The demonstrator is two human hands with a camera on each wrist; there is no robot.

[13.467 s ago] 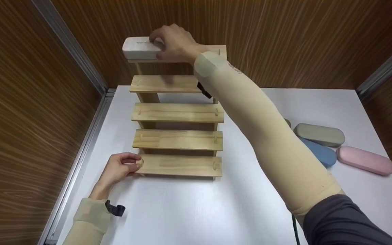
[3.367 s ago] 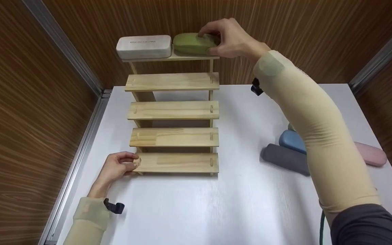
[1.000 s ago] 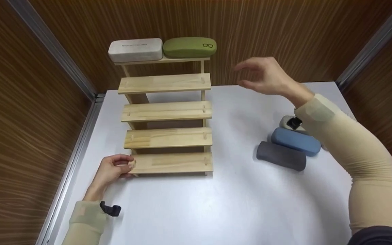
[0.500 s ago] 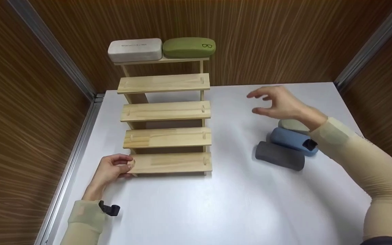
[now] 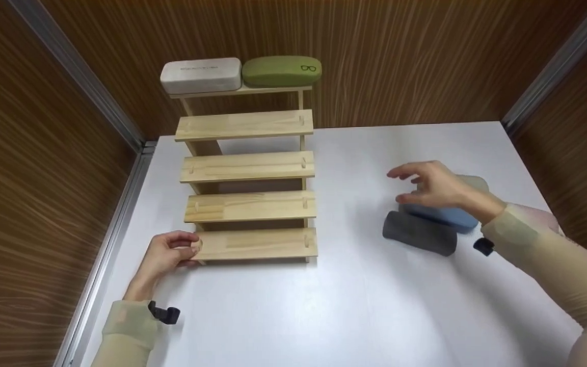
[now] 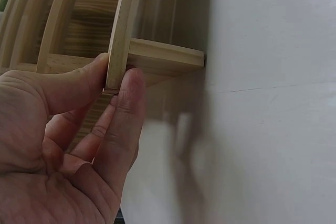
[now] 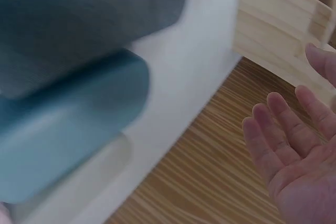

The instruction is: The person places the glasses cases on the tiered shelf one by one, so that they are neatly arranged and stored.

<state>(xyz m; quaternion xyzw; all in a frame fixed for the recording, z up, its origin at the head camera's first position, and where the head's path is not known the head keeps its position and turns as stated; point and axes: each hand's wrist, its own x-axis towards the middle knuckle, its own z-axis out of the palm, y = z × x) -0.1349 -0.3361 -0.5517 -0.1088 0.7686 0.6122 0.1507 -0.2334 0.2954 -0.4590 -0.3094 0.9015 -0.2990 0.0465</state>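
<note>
A tiered wooden display rack [image 5: 245,165] stands at the left of the white table. My left hand [image 5: 168,255] pinches the left end of its lowest shelf; in the left wrist view the thumb and fingertips meet on either side of the board [image 6: 119,51]. Side by side on the top shelf sit a white glasses case [image 5: 202,75] and a green glasses case [image 5: 282,71]. My right hand [image 5: 433,186] hovers with spread fingers, holding nothing, over a blue glasses case [image 5: 454,216] that it partly hides. A dark grey glasses case [image 5: 419,233] lies just in front.
Behind the blue case lies a pale grey-green glasses case [image 5: 475,182]. A pink glasses case [image 5: 540,216], partly hidden by my right forearm, lies farther right. Wood-grain panels [image 5: 405,61] enclose the table at the back and sides.
The green case was set on the top shelf beside the white one and released. My right hand has since come down and rightward to the cases on the table. My left hand keeps its pinch.
</note>
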